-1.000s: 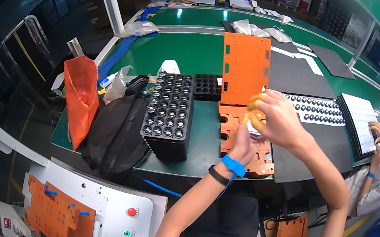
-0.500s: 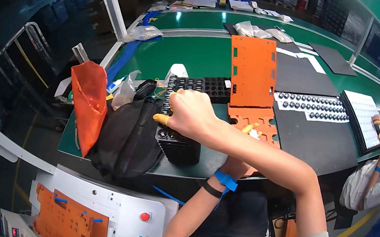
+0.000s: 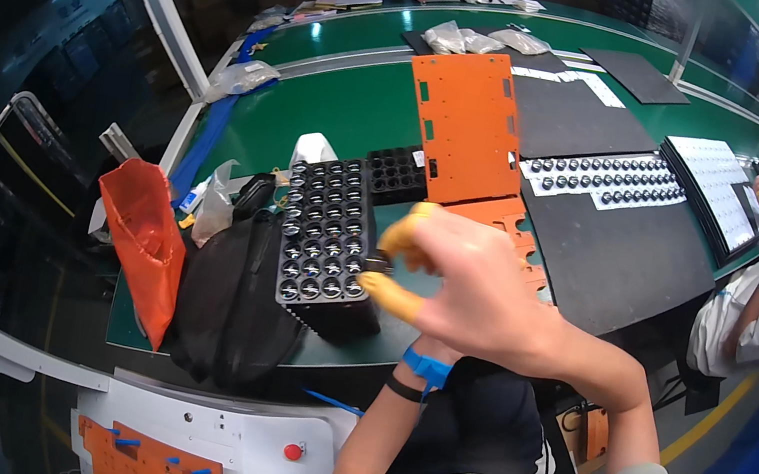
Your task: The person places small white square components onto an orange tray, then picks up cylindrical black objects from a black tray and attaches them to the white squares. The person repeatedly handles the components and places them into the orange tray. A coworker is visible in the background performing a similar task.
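Note:
My right hand (image 3: 482,291), with yellow finger cots on its fingertips, pinches a small black round part (image 3: 379,263) between thumb and fingers. It is over the right edge of a deep black tray (image 3: 340,319), whose round pockets hold rows of shiny, lens-like round parts (image 3: 316,248). Behind my right hand, my left hand is hidden; only its wrist with a blue wrist strap (image 3: 427,367) and a black band shows. An orange fixture stands beyond my hands, its perforated plate (image 3: 464,130) raised and its base (image 3: 495,217) lying flat, partly covered by my right hand.
A smaller black tray (image 3: 395,171) sits beside the deep one. To the left are a black bag (image 3: 237,298) and an orange pouch (image 3: 142,231). White sheets with black round parts (image 3: 603,178) lie on a dark mat (image 3: 613,263). A co-worker (image 3: 752,313) works at the far right.
My right hand has moved right, from over the deep tray to its right edge, and the black part now shows in its pinch. The left hand's fingertips have gone out of sight. The view has shifted.

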Tool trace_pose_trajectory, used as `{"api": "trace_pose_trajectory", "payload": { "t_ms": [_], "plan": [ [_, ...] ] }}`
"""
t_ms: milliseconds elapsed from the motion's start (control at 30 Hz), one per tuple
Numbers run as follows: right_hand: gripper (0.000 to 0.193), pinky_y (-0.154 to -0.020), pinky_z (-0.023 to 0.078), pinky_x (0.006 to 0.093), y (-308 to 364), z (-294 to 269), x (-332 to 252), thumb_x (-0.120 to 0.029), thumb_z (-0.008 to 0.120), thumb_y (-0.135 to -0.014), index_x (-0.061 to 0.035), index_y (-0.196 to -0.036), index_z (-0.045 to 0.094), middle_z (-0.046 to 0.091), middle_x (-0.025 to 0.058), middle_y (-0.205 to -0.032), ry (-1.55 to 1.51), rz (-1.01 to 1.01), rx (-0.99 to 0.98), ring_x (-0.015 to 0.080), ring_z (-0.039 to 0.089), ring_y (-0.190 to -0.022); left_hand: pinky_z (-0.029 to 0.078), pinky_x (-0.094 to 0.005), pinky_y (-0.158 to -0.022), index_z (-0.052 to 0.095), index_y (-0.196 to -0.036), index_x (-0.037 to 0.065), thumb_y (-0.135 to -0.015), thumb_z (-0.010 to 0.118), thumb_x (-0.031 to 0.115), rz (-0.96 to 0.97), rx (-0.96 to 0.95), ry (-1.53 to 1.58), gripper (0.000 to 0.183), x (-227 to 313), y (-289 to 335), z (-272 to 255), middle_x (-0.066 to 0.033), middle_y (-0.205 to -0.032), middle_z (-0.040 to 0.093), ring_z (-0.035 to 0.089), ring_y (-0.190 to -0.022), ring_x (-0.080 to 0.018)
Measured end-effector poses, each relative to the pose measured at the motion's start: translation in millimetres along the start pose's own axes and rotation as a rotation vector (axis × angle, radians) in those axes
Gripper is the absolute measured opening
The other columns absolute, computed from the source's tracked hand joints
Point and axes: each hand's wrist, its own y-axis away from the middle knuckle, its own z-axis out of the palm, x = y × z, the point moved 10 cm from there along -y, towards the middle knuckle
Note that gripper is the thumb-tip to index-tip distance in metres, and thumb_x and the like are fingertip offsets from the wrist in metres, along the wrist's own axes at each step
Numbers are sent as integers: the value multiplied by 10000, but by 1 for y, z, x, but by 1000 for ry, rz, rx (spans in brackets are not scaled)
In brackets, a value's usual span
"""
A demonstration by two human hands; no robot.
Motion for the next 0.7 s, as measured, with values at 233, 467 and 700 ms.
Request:
{"api": "trace_pose_trajectory", "payload": {
  "t_ms": [233, 467, 700],
  "plan": [
    [233, -595, 472, 269, 77, -64, 85, -91, 780, -806, -5, -991, 668, 587, 57, -774, -129, 291, 114, 129, 574, -648, 397, -267, -605, 565, -1246, 64, -1067, 445, 380, 119, 128, -240, 382, 12, 14, 25, -59, -1051, 620, 529, -767, -132],
    [238, -570, 407, 239, 116, -60, 117, -75, 746, -861, -2, -1082, 698, 583, 32, -781, -278, 377, 13, 79, 483, -628, 417, -262, -619, 540, -1301, 38, -1011, 554, 303, 271, 129, -362, 393, 18, 22, 27, -101, -1124, 630, 518, -785, -152],
    [258, -555, 384, 274, 124, -47, 126, -95, 750, -867, -34, -1116, 719, 597, 38, -765, -361, 376, -26, 110, 456, -610, 483, -254, -723, 543, -1318, 51, -990, 610, 229, 403, 190, -588, 379, 22, 27, 28, -125, -1307, 623, 613, -992, -138]
  ]
}}
